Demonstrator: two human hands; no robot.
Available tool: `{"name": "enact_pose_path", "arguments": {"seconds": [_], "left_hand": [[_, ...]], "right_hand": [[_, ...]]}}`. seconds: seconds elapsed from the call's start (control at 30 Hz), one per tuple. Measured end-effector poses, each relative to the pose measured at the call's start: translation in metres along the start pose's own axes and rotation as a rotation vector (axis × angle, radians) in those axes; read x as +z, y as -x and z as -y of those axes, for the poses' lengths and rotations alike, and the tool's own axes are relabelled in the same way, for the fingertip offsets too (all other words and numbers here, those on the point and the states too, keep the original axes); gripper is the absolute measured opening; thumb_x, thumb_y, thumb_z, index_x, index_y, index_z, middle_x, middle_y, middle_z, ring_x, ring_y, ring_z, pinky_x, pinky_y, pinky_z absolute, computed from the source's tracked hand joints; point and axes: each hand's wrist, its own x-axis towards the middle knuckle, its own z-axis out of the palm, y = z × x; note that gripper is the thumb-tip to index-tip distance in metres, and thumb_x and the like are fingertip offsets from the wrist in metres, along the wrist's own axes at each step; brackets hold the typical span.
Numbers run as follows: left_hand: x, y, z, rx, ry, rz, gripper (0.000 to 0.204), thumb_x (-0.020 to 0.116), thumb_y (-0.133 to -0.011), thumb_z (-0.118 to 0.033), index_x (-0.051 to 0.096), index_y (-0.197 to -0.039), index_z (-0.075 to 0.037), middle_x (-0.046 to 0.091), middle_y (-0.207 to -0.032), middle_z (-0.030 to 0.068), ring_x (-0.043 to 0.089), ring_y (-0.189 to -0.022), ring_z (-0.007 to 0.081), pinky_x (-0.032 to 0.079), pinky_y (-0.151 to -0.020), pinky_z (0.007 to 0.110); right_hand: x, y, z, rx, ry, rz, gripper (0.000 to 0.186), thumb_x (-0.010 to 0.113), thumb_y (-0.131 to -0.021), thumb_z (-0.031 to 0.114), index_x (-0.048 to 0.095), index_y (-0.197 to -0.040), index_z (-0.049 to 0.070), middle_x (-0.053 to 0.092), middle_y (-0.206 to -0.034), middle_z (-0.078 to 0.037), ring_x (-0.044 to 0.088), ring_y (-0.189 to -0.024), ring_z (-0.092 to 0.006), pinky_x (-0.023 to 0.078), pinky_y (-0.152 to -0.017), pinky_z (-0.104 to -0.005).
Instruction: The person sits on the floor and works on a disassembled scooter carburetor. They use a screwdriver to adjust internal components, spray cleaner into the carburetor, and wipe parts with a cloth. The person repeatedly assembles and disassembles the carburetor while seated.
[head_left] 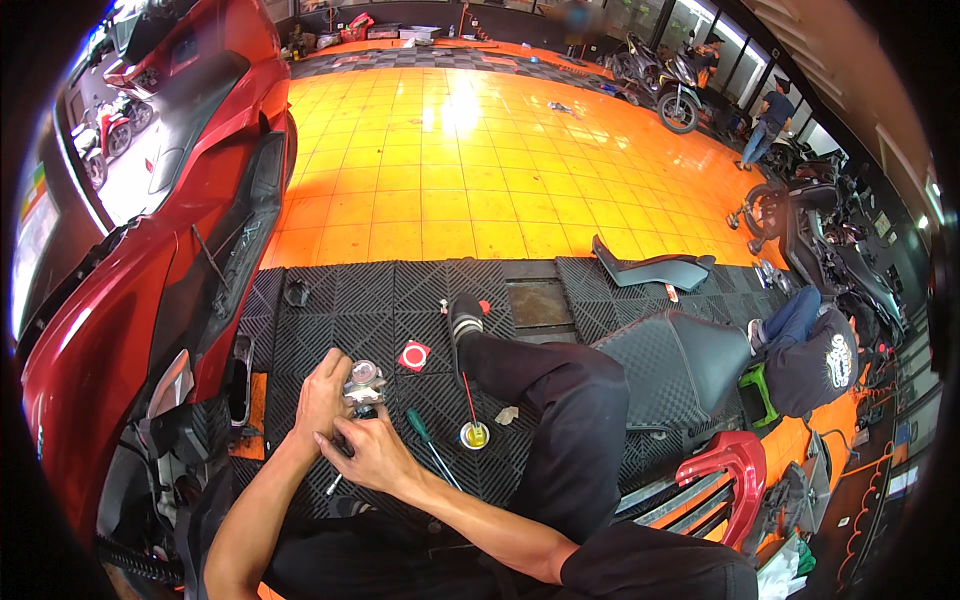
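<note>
Between my hands is a small silver metal motorcycle part with a round top and a dark lower piece. My left hand is closed around its left side, fingers bent over the edge. Below it, my right hand has its fingers curled against the part's underside, thumb pointing left; the fingertips are partly hidden. On the black mat to the right lies a screwdriver with a green handle. Beyond it stands a spray can with a thin red straw. A red and white square packet lies past my hands.
A red scooter fills the left side. My bent leg crosses the mat, a black seat beside it. A red curved body part lies at lower right. A person sits at far right, near parked motorcycles.
</note>
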Motion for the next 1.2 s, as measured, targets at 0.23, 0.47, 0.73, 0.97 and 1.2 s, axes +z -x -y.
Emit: {"name": "enact_pose_path", "arguments": {"seconds": [0.23, 0.47, 0.73, 0.97, 1.2], "left_hand": [[-0.006, -0.005, -0.014, 0.004, 0.041, -0.019, 0.032, 0.084, -0.073, -0.007, 0.059, -0.091, 0.002, 0.051, -0.088, 0.0164, 0.063, -0.073, 0.0413, 0.05, -0.063, 0.049], [0.002, -0.001, 0.0, -0.032, 0.031, 0.021, 0.037, 0.084, -0.074, -0.014, 0.062, -0.101, 0.0, 0.057, -0.099, 0.0176, 0.066, -0.088, 0.0478, 0.053, -0.071, 0.054], [0.002, 0.002, 0.005, -0.022, -0.023, 0.059, 0.032, 0.073, -0.081, -0.017, 0.059, -0.106, -0.002, 0.055, -0.102, 0.0179, 0.066, -0.094, 0.0458, 0.056, -0.077, 0.053], [0.003, 0.006, 0.005, 0.043, 0.018, -0.003, 0.033, 0.072, -0.075, -0.011, 0.06, -0.103, 0.002, 0.056, -0.103, 0.0167, 0.068, -0.091, 0.0432, 0.057, -0.075, 0.053], [0.005, 0.005, 0.001, -0.047, -0.029, 0.083, 0.053, 0.076, -0.073, -0.013, 0.065, -0.122, 0.003, 0.063, -0.12, 0.0165, 0.071, -0.106, 0.0425, 0.061, -0.087, 0.05]], "right_hand": [[-0.003, -0.002, -0.003, -0.018, -0.015, -0.044, 0.032, 0.077, -0.094, 0.02, 0.062, -0.073, 0.002, 0.063, -0.061, -0.013, 0.063, -0.057, -0.0341, 0.049, -0.088, -0.0487], [-0.008, -0.009, 0.003, -0.012, -0.029, -0.088, 0.029, 0.078, -0.092, 0.019, 0.066, -0.072, 0.002, 0.065, -0.063, -0.016, 0.065, -0.059, -0.0361, 0.052, -0.08, -0.0457], [-0.003, -0.012, 0.003, 0.036, -0.045, -0.069, 0.025, 0.076, -0.096, 0.014, 0.069, -0.079, -0.003, 0.062, -0.062, -0.017, 0.062, -0.054, -0.022, 0.048, -0.056, -0.0383], [-0.002, -0.009, 0.0, 0.096, -0.047, -0.085, 0.027, 0.076, -0.094, 0.009, 0.064, -0.072, -0.002, 0.063, -0.059, -0.012, 0.061, -0.049, -0.0231, 0.045, -0.053, -0.0388], [0.007, -0.002, -0.013, 0.207, -0.184, -0.114, 0.028, 0.074, -0.096, 0.008, 0.062, -0.074, -0.005, 0.058, -0.058, -0.008, 0.052, -0.051, -0.0117, 0.041, -0.054, -0.0344]]}}
